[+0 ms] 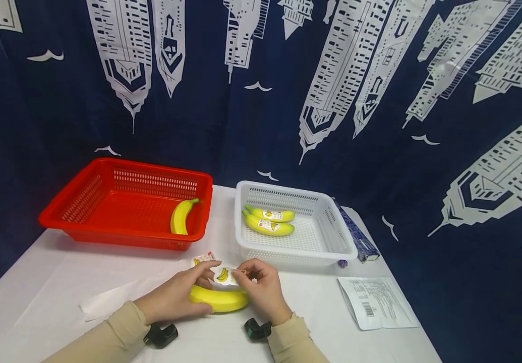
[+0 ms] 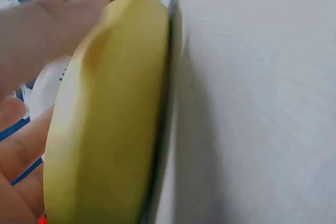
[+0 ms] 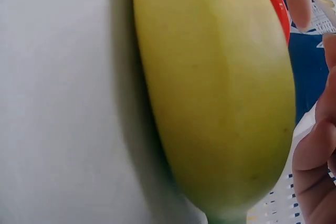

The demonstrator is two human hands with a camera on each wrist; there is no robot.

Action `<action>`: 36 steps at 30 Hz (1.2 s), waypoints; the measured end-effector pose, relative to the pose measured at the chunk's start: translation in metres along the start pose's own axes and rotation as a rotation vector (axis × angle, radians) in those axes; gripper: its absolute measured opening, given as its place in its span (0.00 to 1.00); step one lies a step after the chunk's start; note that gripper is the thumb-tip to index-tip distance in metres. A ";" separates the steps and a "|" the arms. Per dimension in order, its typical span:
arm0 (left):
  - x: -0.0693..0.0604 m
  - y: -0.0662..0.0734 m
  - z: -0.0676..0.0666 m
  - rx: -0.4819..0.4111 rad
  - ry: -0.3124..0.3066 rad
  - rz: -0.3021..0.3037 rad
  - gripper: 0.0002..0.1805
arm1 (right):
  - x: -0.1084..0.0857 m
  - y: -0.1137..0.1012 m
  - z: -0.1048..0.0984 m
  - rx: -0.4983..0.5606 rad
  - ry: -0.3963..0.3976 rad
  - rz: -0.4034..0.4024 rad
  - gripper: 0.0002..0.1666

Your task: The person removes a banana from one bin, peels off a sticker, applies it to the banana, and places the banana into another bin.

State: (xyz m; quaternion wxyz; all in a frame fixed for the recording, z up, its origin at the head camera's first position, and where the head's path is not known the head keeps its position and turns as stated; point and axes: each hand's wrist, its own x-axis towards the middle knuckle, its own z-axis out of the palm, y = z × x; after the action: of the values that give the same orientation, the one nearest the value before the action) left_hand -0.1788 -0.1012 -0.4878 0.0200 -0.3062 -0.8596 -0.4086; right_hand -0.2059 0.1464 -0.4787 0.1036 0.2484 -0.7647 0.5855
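Observation:
A yellow banana [image 1: 220,300] lies on the white table between the two hands. The left hand [image 1: 174,295] has its thumb on the near side of the banana's left end and its fingers on the far side. Just beyond the banana, the right hand [image 1: 265,287] pinches a white label with a banana picture [image 1: 223,275] at its right edge. The banana [image 2: 107,114] fills much of the left wrist view, with the left hand [image 2: 39,72] around it. In the right wrist view, curled fingers of the right hand [image 3: 317,156] show beside the banana [image 3: 215,93].
Behind on the left stands a red basket [image 1: 124,237] with one banana [image 1: 181,217]. A white basket [image 1: 297,256] holds two labelled bananas [image 1: 269,227]. Another label [image 1: 204,258] lies behind the left hand. White paper [image 1: 106,301] is at left, a printed packet [image 1: 379,302] and dark blue box [image 1: 358,237] at right.

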 end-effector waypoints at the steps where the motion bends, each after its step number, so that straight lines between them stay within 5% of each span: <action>1: 0.000 0.000 0.000 -0.003 0.025 0.007 0.48 | 0.000 -0.001 0.001 -0.011 -0.009 -0.007 0.04; 9: 0.000 0.001 -0.001 -0.006 0.241 0.049 0.18 | -0.003 -0.002 0.004 -0.059 -0.090 -0.075 0.05; 14: 0.001 0.002 0.000 -0.027 0.307 0.078 0.12 | -0.005 -0.006 0.005 -0.050 -0.167 -0.113 0.05; 24: 0.000 0.006 -0.004 -0.075 0.279 0.111 0.11 | -0.008 -0.008 0.005 -0.045 -0.183 -0.142 0.05; 29: -0.001 0.007 -0.007 -0.070 0.278 0.130 0.10 | -0.008 -0.010 0.004 -0.015 -0.199 -0.120 0.17; 36: -0.001 0.005 -0.008 -0.095 0.241 0.146 0.07 | -0.009 -0.011 0.004 -0.012 -0.217 -0.112 0.03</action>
State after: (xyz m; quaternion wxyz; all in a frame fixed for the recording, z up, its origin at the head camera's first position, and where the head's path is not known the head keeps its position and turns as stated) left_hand -0.1772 -0.1048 -0.4791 0.1384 -0.3170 -0.8062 -0.4800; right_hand -0.1922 0.1430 -0.4744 0.0541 0.3519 -0.7600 0.5437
